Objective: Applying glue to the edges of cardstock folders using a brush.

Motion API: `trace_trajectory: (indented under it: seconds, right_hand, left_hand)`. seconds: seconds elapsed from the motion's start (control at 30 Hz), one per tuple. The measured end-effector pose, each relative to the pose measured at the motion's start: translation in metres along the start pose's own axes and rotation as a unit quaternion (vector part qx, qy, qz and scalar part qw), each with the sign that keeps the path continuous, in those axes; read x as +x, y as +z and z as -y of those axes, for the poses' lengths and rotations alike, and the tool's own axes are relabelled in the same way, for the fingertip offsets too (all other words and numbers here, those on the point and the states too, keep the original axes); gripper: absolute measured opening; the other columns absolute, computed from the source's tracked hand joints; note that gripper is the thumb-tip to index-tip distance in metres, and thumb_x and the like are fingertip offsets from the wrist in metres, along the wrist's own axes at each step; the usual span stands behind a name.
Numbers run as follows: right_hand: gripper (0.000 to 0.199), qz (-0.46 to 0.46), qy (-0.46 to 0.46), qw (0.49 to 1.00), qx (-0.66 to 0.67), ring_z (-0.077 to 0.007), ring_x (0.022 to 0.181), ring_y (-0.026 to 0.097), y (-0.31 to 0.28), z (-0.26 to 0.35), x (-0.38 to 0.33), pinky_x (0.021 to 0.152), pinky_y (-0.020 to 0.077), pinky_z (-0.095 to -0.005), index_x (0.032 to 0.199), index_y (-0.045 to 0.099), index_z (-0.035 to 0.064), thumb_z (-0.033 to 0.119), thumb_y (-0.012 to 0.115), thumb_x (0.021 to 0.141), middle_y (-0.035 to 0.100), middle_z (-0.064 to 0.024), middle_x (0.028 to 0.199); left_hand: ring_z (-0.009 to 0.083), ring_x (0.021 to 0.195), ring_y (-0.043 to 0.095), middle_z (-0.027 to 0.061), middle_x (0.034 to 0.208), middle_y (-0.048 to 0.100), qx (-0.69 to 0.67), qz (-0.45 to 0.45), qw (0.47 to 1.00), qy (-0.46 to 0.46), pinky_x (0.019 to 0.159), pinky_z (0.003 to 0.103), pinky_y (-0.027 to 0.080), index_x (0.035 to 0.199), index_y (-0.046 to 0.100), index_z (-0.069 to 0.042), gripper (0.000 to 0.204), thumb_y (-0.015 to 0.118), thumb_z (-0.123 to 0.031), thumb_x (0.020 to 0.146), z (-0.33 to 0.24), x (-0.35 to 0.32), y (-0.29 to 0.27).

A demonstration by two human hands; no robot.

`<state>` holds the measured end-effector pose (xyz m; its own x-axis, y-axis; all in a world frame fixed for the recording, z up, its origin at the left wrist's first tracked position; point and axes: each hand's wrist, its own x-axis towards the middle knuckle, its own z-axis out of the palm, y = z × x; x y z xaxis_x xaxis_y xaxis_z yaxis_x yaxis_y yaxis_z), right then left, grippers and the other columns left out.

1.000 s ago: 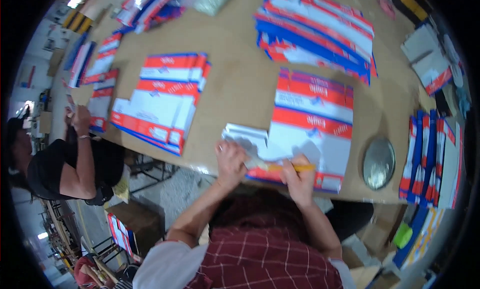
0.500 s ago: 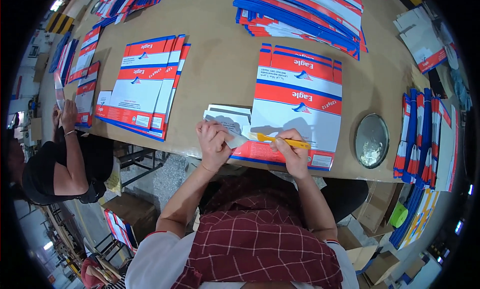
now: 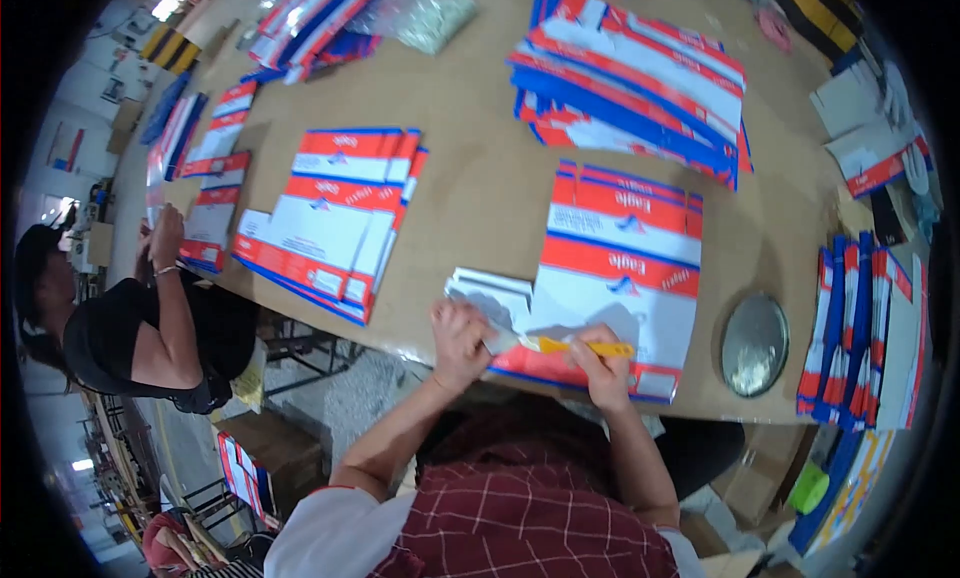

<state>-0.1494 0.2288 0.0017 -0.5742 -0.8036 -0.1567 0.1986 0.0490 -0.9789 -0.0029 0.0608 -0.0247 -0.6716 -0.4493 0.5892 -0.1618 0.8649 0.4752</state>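
Note:
My right hand [image 3: 602,366] is closed around the yellow handle of a small brush [image 3: 550,345]. Its bristles point left, toward my left hand [image 3: 461,344]. Pinched in that left hand is a small translucent, whitish piece [image 3: 503,340], perhaps plastic film; the brush tip meets or nearly meets it. Both hands are above the near edge of a stack of flat red, white and blue carton blanks [image 3: 620,248]. White and grey flaps [image 3: 487,286] stick out at the stack's left side, just beyond my left hand. To the right lies a round, shallow metal dish [image 3: 755,346] with something shiny in it.
More carton blanks [image 3: 335,218] lie left on the brown table [image 3: 470,193], with a larger pile [image 3: 630,88] at the back. Folded cartons [image 3: 850,328] stand at the right edge. A plastic bag [image 3: 430,23] lies far back. A co-worker in black [image 3: 140,328] handles cartons at left.
The view has tilted and shifted, so the table's things appear lower and farther right. The brush and the translucent piece are still held close together; the brush tip has moved only slightly.

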Motion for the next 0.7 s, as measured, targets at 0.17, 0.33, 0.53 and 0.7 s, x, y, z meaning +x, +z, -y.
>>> trace_trajectory:
  seconds: [0.17,0.33,0.53,0.7]
  right_hand:
    - [0.008,-0.008,-0.061,0.998,0.011,-0.0086,0.064,0.052,0.006,-0.005,-0.004,0.058,0.0428,-0.0220,0.083,0.053,0.0011,0.008,0.055,0.086,0.056,-0.0038,0.070]
    - [0.006,-0.053,-0.021,0.985,0.160,-0.0110,0.062,0.052,-0.001,-0.011,0.003,0.059,0.0444,-0.0259,0.082,0.049,0.0046,0.007,0.052,0.087,0.052,-0.0033,0.069]
    - [0.004,-0.112,-0.047,0.914,0.388,-0.0126,0.064,0.049,-0.007,0.001,0.028,0.068,0.0431,-0.0328,0.087,0.045,0.0101,0.012,0.046,0.090,0.048,-0.0024,0.069]
    - [0.007,-0.108,-0.039,0.893,0.436,-0.0113,0.065,0.050,-0.010,-0.005,0.026,0.069,0.0420,-0.0331,0.088,0.046,0.0107,0.016,0.045,0.091,0.048,-0.0005,0.066]
  left_hand:
    - [0.0249,0.083,0.051,0.0030,0.077,0.051,-0.012,0.001,1.000,-0.014,0.080,0.043,0.033,0.065,0.052,-0.012,0.023,0.056,0.003,0.049,-0.010,-0.001,-0.006]
    - [0.0251,0.080,0.050,0.0038,0.076,0.051,0.004,-0.009,1.000,0.002,0.078,0.041,0.033,0.065,0.051,-0.012,0.023,0.054,0.003,0.048,-0.004,0.003,-0.002]
    - [0.0261,0.087,0.051,0.0048,0.079,0.052,-0.029,0.014,0.999,0.007,0.080,0.042,0.034,0.074,0.057,-0.011,0.024,0.058,0.002,0.053,-0.002,0.020,-0.006]
    - [0.0263,0.090,0.052,0.0063,0.085,0.055,-0.012,0.016,0.998,0.062,0.078,0.039,0.041,0.087,0.061,-0.009,0.030,0.062,-0.001,0.058,-0.015,0.025,-0.013]
